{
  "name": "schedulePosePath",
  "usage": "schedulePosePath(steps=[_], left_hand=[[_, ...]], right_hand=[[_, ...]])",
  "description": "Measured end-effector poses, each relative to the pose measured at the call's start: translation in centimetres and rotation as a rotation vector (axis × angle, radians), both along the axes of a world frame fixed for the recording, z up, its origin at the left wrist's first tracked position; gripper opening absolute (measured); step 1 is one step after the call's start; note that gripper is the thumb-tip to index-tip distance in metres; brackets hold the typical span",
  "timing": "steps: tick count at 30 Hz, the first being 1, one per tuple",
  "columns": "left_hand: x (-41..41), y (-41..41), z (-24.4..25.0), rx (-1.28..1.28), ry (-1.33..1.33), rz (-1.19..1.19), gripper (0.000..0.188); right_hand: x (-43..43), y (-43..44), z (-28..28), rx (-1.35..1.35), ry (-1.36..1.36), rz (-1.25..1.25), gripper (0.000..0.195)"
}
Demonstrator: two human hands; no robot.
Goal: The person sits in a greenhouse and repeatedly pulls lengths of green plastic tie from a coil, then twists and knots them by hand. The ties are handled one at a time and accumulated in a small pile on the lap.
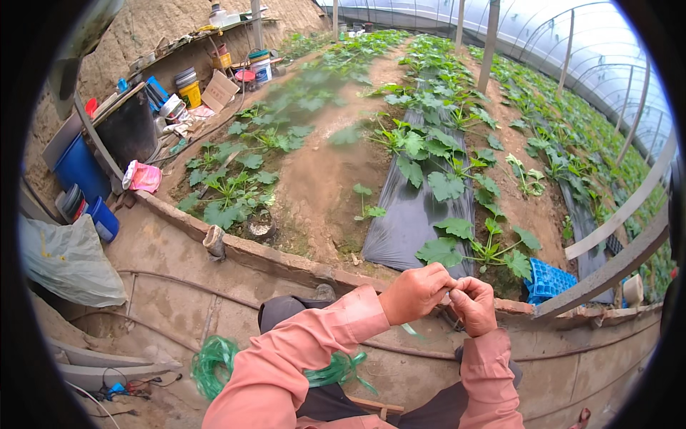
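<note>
My left hand (pixel 418 294) and my right hand (pixel 474 307) meet in front of me, thumbs and fingertips pinched together on something thin. A pale green plastic strip (pixel 411 330) hangs just below them and seems to be what they hold; the fingers mostly cover it at the pinch. Over my lap lies a bundle of green plastic strips (pixel 335 370), partly hidden behind my left sleeve. More of the same green strip forms a loose coil (pixel 214 365) to the left of that sleeve.
A low brick edging (pixel 257 256) borders beds of leafy plants (pixel 445 185) and black plastic mulch film (pixel 399 230). At right are a blue seedling tray (pixel 549 280) and a slanting post (pixel 611 268). Buckets (pixel 104 219) and a translucent plastic sack (pixel 72 263) stand left. A hose (pixel 407 351) crosses the ground.
</note>
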State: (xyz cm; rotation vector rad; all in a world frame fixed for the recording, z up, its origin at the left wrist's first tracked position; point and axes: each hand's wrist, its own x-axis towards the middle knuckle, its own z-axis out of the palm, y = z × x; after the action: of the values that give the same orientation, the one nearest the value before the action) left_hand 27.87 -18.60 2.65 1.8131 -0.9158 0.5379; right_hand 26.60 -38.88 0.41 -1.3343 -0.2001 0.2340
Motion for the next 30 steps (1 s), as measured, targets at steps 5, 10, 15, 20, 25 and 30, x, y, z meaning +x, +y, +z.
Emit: schedulePosePath(steps=[5, 10, 15, 20, 25, 30], left_hand=[[0.0, 0.2, -0.5, 0.071, -0.094, 0.061, 0.014], [0.1, 0.0, -0.2, -0.004, -0.039, 0.024, 0.013], [0.0, -0.1, -0.2, -0.066, 0.086, -0.004, 0.011], [-0.3, 0.2, 0.2, -0.051, 0.201, -0.038, 0.011], [0.3, 0.2, -0.6, -0.090, 0.355, -0.153, 0.010], [1.6, 1.7, 0.1, -0.048, 0.405, -0.246, 0.013]], right_hand=[[-0.3, 0.4, 0.4, 0.111, 0.051, -0.024, 0.014], [-0.5, 0.7, 1.5, 0.093, 0.062, -0.014, 0.013], [-0.3, 0.1, 0.9, -0.024, -0.004, -0.033, 0.015], [-0.5, 0.1, 1.2, -0.080, -0.019, -0.010, 0.015], [-0.5, -0.3, 1.2, -0.088, -0.016, -0.005, 0.011], [-0.5, -0.6, 1.9, -0.175, -0.079, -0.014, 0.007]])
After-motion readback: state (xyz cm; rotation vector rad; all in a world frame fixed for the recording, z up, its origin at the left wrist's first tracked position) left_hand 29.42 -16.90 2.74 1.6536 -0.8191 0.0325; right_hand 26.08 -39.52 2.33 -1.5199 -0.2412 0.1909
